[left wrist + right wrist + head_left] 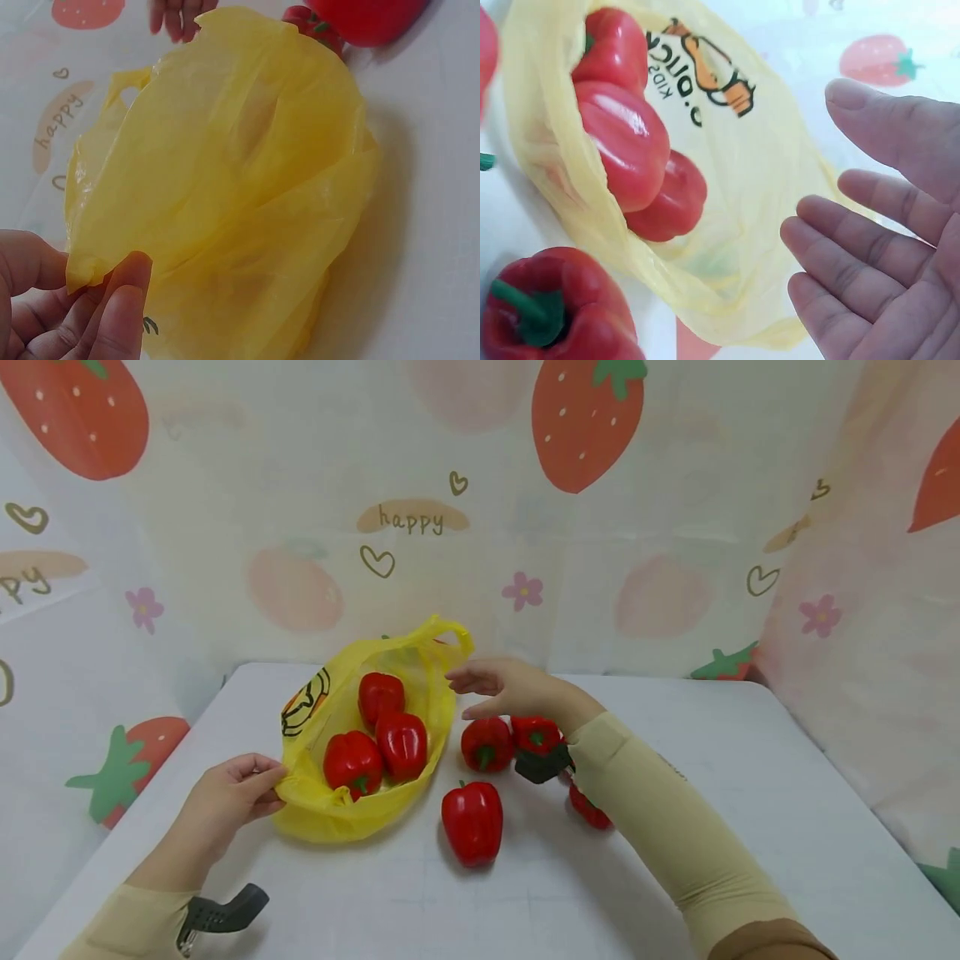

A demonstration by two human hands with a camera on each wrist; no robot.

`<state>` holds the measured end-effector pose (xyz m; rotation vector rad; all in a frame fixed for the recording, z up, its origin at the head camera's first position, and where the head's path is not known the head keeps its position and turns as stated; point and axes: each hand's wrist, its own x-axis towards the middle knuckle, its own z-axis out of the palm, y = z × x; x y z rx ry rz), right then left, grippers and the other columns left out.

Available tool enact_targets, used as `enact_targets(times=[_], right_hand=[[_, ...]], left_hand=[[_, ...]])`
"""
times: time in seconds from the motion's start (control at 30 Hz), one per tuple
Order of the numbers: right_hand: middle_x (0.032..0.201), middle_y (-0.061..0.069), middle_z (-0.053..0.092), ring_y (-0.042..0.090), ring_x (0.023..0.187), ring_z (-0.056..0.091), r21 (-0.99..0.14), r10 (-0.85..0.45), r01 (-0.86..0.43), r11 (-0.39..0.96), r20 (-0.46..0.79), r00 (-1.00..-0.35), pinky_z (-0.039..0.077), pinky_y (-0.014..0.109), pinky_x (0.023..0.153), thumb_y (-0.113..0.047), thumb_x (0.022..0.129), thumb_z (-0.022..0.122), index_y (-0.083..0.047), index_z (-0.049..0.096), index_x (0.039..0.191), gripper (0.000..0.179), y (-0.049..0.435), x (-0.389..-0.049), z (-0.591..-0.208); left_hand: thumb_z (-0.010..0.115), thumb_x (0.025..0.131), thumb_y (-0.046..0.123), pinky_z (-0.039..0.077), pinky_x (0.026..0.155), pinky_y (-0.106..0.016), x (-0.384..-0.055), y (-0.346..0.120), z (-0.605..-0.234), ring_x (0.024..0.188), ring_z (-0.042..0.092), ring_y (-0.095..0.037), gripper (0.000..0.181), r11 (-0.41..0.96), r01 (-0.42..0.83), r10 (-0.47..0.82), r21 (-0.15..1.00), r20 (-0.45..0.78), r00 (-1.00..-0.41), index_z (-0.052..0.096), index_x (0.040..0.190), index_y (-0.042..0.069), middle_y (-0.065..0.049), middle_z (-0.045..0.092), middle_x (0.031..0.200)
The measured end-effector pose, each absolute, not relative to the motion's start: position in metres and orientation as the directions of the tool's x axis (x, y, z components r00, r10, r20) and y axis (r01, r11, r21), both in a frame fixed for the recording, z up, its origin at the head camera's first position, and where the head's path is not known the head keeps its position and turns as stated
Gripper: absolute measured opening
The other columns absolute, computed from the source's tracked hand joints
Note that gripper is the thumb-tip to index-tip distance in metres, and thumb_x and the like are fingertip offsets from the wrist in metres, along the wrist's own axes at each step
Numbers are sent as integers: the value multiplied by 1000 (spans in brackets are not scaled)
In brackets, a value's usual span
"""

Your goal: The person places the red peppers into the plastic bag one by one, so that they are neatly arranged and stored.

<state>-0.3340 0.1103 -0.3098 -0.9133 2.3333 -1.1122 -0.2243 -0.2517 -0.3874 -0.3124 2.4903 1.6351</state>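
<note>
Head view: left hand (232, 793) pinches yellow bag (337, 817) at its right, three bagged peppers (402, 745) inside; right hand (513, 687) thumb and fingers apart, loose peppers (472, 823) below.

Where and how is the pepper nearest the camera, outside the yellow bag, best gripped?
Probably around the middle of the pepper's body, thumb and fingers on opposite flanks, the right hand coming from above and slightly right. Its stem points away from the person, leaving both broad flanks exposed; the yellow bag lies to its left.
</note>
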Motion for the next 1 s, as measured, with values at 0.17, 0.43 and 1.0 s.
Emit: enact_targets(times=[0.17,0.43,1.0], right_hand=[[125,-5,54,11,120,47,-769,-706,-426,477,-47,-706,41,31,98,-24,81,70,-20,49,130,54,126,-314,-311],[128,-7,51,11,119,48,-787,-727,-445,426,-5,-687,43,30,96,-25,82,69,-18,46,131,55,143,-284,-313],[137,-13,38,9,126,34,-747,-649,-441,498,16,-761,46,40,92,-37,72,75,-37,35,137,76,144,-225,-362]], left_hand=[[56,89,39,53,73,-22,-224,-251,-389,81,62,-14,47,390,-262,-90,883,-247,-965,51,115,0,-10,60,102],[54,90,38,53,73,-22,-225,-249,-391,81,61,-14,45,409,-246,-80,879,-234,-969,51,115,0,-12,60,104],[54,90,39,53,74,-22,-227,-245,-389,82,61,-13,47,398,-227,-58,889,-222,-973,50,116,0,-13,58,106]])
